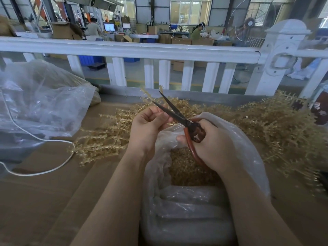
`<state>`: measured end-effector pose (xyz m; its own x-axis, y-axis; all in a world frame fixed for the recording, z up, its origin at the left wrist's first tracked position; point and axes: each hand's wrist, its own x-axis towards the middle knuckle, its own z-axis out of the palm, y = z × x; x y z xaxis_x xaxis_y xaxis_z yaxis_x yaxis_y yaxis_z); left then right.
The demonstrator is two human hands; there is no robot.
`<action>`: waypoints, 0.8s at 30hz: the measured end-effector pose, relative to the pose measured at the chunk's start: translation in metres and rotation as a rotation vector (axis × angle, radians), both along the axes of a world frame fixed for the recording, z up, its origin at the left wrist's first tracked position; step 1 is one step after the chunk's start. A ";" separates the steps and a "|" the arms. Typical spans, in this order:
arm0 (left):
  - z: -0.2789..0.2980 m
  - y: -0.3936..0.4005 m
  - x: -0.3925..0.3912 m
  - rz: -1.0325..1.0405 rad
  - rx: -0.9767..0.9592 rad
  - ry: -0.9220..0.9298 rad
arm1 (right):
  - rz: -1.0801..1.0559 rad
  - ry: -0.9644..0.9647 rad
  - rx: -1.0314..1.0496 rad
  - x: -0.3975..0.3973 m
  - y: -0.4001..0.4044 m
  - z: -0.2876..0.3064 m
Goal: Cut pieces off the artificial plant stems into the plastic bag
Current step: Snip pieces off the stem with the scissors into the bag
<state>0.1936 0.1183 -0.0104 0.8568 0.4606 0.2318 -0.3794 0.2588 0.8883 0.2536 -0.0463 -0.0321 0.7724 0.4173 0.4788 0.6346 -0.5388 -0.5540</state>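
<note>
My right hand (211,144) grips the red handles of dark scissors (174,110), whose blades stand apart and point up and away. My left hand (147,125) has its fingers curled right beside the lower blade; a thin golden stem seems pinched in them, mostly hidden. Below both hands sits an open clear plastic bag (188,206) with golden cut pieces (190,167) inside. Golden artificial plant stems (104,139) lie spread on the cardboard-covered table, with a larger heap (276,125) to the right.
A big crumpled clear plastic bag (37,102) lies at the left, with a white cable (46,166) looping across the cardboard surface (44,201). A white railing (142,50) borders the table's far side. People work at benches far behind.
</note>
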 end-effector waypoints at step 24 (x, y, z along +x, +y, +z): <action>-0.002 0.003 -0.001 0.002 0.056 -0.073 | -0.092 -0.102 -0.087 -0.003 0.001 0.001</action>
<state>0.1925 0.1216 -0.0122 0.8361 0.4465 0.3188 -0.4437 0.2087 0.8715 0.2508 -0.0453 -0.0309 0.7583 0.3903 0.5221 0.6310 -0.6404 -0.4378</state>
